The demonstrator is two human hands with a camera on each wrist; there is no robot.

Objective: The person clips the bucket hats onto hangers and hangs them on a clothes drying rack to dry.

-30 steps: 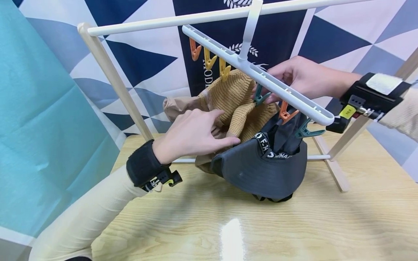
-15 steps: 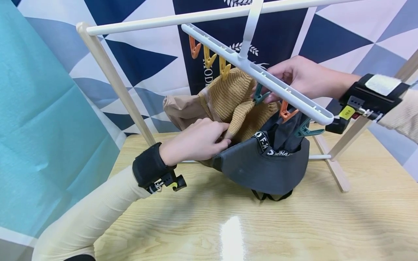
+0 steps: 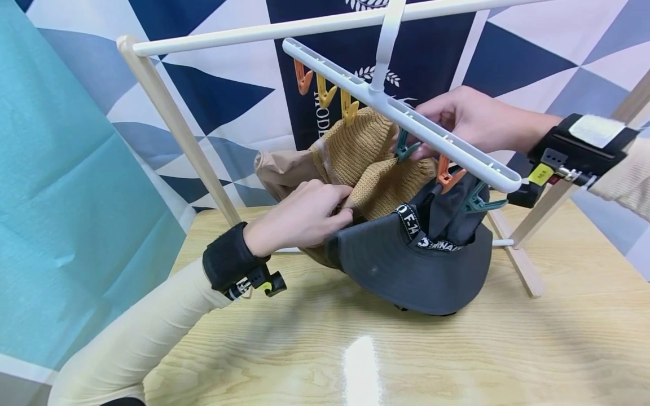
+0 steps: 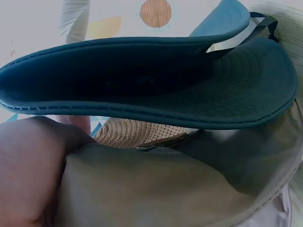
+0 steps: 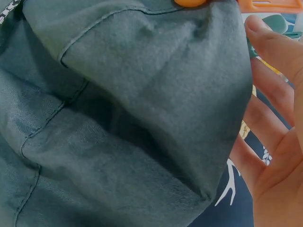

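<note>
My left hand (image 3: 304,217) pinches the edge of a tan cloth hat (image 3: 284,169) with a mustard ribbed-knit part (image 3: 363,138). In the left wrist view its fingers curl over the tan cloth (image 4: 137,184), just beneath the dark grey brim. My right hand (image 3: 469,121), behind the hanger, holds a teal clip (image 3: 403,149) at the knit's upper edge; in the right wrist view the thumb is on this clip (image 5: 274,22). A dark grey bucket hat (image 3: 416,276) with a lettered band hangs from an orange clip (image 3: 448,176) and another teal clip (image 3: 479,200).
A white clip hanger (image 3: 426,131) hangs slanted from the rack's top rail (image 3: 264,31). One orange clip (image 3: 303,78) and two yellow clips (image 3: 325,93) are on its left half. The rack's wooden legs (image 3: 183,135) stand on the wood-grain table (image 3: 284,338) before a patterned backdrop.
My left hand has moved in from an open pose and taken hold of the tan hat's edge. The knit fold has spread, and the grey brim has swung slightly right. My right hand stays put.
</note>
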